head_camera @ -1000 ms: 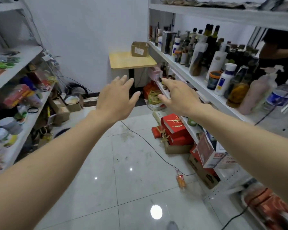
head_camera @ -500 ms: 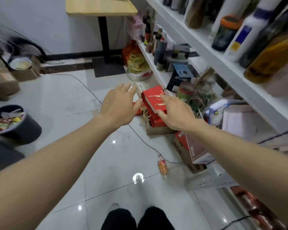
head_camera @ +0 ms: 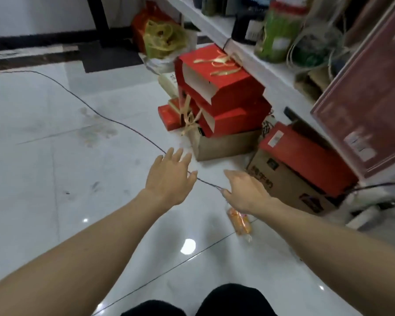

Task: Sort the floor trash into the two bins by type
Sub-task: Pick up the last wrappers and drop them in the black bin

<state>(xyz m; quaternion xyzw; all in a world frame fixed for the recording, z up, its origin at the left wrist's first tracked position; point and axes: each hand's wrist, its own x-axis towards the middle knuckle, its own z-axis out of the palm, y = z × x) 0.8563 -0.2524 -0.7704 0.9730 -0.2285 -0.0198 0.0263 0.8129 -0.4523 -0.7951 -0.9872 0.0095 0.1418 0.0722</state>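
Observation:
An orange snack packet in clear wrap [head_camera: 240, 221] lies on the white floor tiles, partly hidden under my right wrist. My right hand [head_camera: 244, 192] hovers just above it, fingers relaxed and pointing down-left, holding nothing. My left hand [head_camera: 170, 176] is stretched out flat to its left, fingers spread, over a thin dark cable [head_camera: 114, 122] that runs across the floor. No bin is in view.
Red gift boxes with gold ribbon [head_camera: 219, 87] are stacked on a brown carton [head_camera: 226, 144] beside the white shelf [head_camera: 255, 55]. Another brown carton with a red box [head_camera: 290, 179] sits right of my right hand. Yellow and red bags [head_camera: 162, 37] stand at the back.
The view has tilted down and moved closer to the floor. Both hands have dropped toward the orange packet, and the dark bin at the left has left the view.

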